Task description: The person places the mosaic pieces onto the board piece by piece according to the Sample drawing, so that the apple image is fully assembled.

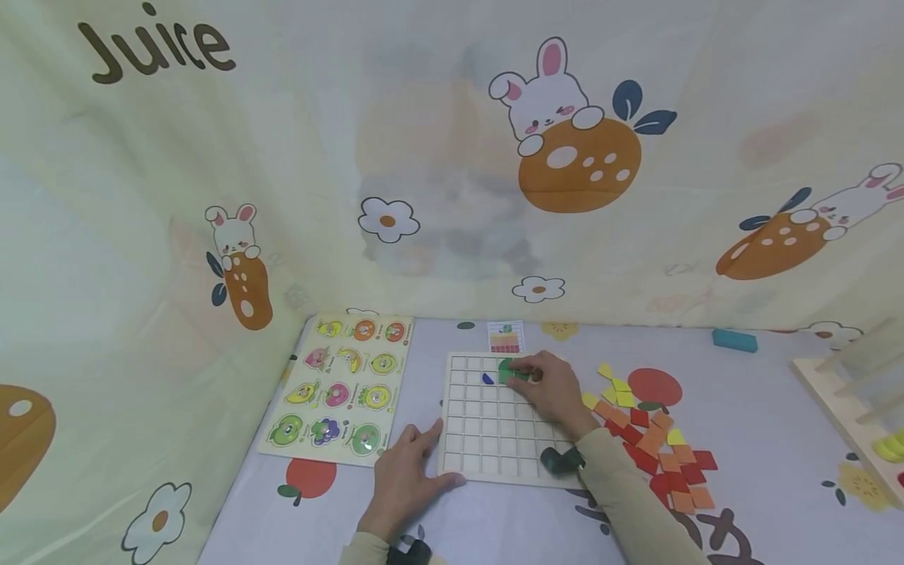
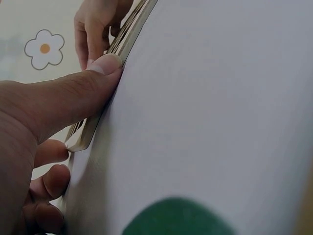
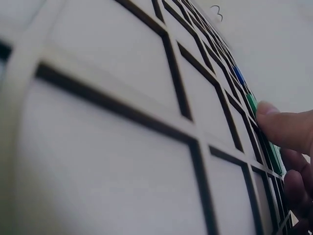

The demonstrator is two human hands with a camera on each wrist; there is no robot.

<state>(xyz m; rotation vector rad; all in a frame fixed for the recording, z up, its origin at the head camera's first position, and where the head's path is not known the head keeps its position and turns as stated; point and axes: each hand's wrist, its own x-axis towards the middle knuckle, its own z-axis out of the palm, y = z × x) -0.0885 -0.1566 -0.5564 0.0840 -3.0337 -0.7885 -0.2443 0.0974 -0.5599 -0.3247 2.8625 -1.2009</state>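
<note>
A pale wooden grid board [image 1: 489, 439] lies in the middle of the table. Near its far edge sit a small blue piece [image 1: 488, 379] and green pieces [image 1: 504, 370]. My right hand [image 1: 554, 392] reaches over the board from the right and pinches a green piece [image 3: 275, 152] between thumb and fingers, low over the squares. At the near left corner is my left hand [image 1: 410, 475], its thumb [image 2: 93, 81] along the front edge and its index finger against the left side, both fairly straight. The fingers partly cover the green pieces.
Red, orange and yellow tiles [image 1: 653, 443] lie scattered right of the board. Behind it stands a small picture card [image 1: 505, 337]. A fruit puzzle board [image 1: 332, 392] lies on the left. Far right are a teal block [image 1: 734, 340] and a wooden rack [image 1: 840, 400] with pegs.
</note>
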